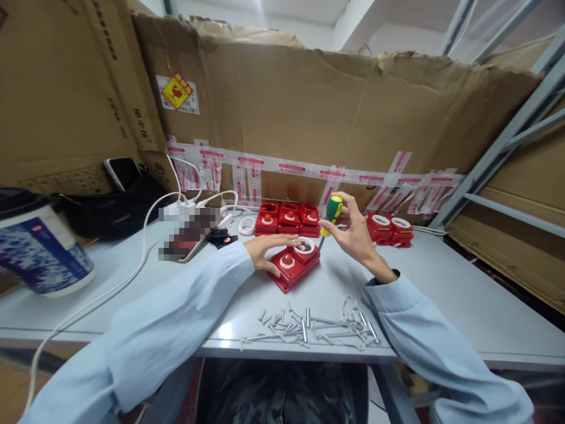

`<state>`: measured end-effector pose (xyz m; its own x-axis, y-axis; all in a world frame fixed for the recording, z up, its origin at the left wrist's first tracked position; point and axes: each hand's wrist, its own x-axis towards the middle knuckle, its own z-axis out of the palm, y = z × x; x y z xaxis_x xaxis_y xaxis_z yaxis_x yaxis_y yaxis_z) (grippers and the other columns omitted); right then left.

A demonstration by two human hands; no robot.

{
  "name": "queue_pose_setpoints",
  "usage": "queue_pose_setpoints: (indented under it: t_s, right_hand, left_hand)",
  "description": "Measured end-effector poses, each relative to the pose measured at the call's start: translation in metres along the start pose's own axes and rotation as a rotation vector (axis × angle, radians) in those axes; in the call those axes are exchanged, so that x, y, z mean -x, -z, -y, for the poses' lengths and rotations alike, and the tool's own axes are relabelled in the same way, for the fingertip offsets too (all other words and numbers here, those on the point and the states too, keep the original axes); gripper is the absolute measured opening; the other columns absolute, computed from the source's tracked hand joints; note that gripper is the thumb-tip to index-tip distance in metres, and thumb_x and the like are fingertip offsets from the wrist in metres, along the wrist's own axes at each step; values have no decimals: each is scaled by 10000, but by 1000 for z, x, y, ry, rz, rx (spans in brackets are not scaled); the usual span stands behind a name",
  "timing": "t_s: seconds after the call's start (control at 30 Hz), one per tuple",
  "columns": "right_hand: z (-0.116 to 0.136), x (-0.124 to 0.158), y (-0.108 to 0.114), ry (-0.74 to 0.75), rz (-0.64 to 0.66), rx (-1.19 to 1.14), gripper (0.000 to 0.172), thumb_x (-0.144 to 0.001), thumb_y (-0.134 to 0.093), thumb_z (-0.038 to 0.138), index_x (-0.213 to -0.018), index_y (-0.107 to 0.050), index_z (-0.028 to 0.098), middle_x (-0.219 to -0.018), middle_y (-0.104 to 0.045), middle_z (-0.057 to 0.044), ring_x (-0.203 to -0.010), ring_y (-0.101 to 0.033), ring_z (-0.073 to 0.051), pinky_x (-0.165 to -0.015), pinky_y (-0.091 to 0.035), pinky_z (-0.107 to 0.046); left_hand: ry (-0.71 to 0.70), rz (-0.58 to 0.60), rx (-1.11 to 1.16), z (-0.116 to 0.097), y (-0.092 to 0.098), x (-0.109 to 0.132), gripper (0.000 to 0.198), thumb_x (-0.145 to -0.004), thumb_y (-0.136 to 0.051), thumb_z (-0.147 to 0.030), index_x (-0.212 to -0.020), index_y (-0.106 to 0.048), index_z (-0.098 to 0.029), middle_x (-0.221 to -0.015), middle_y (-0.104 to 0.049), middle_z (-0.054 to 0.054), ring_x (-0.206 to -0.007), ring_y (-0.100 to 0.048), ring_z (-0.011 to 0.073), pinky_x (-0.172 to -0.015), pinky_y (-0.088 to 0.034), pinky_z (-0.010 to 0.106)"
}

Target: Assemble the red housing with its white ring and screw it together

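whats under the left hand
A red plastic block with a white ring and red button on top; the left hand holds its left end, which stays hidden beneath the fingers.

Bare table [441,288] right; screws [309,327] crowd front; red units [289,217] behind.

left hand [270,252] flat, palm down, right hand [353,233] raised, fingers curled tight

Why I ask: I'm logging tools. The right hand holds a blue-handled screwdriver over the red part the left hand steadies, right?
No: the head view shows the screwdriver handle green and yellow, not blue. The right hand holds it over the red part the left hand steadies.
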<state>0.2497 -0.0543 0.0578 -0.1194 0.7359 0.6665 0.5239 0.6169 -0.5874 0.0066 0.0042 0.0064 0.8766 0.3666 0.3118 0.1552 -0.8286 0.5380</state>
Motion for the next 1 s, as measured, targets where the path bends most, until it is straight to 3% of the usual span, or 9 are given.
queue_pose_setpoints:
  t_s: [0.23, 0.37, 0.53, 0.6, 0.77, 1.0]
  right_hand:
    - [7, 3, -10, 32, -169, 255, 492, -763, -625, 341, -1178, -380, 241, -756, -541, 20, -586, -557, -150, -551, -499, -321]
    - [9, 3, -6, 36, -178, 145, 490, -752, -646, 352, -1154, -389, 240, -826, -554, 1, -675, -600, -169, -618, -537, -348]
    - [30, 10, 8, 60, -333, -101, 518, -729, -689, 291, -1129, -360, 265, -865, -542, 0, -825, -630, -186, -738, -563, -371]
    - [38, 15, 10, 23, -277, -223, 533, -692, -726, 276, -1083, -364, 273, -834, -527, 19, -775, -635, -174, -671, -578, -346]
    - [41, 30, -2, -166, 8, -374, 534, -631, -775, 262, -994, -383, 269, -741, -518, 54, -655, -604, -131, -562, -553, -269]
    - [38, 43, -22, -255, 116, -416, 519, -628, -777, 255, -957, -375, 263, -718, -505, 65, -619, -543, -100, -522, -506, -226]
  left_hand:
    - [-22, -35, -49, 1, -2, -2, 675, -637, -759, -444, -1230, -515, -231, -1369, -434, 140, -1256, -433, 278, -1035, -345, 424]
    - [-35, -34, -104, 2, -5, -5, 699, -613, -782, -422, -1211, -503, -192, -1346, -407, 161, -1246, -426, 280, -1037, -346, 419]
    - [7, -48, -173, 4, -9, -7, 709, -583, -795, -437, -1177, -494, -192, -1269, -396, 139, -1215, -421, 302, -1015, -366, 449]
    - [22, -51, -175, 6, -11, -7, 729, -573, -798, -448, -1183, -485, -200, -1248, -376, 129, -1180, -445, 301, -992, -390, 454]
    - [82, -110, -182, 9, -19, -6, 789, -534, -804, -497, -1196, -471, -227, -1180, -353, 100, -1133, -457, 304, -965, -415, 463]
    - [126, -81, -100, 4, -22, -5, 759, -585, -767, -509, -1207, -435, -229, -1112, -420, 69, -1032, -506, 255, -852, -486, 387]
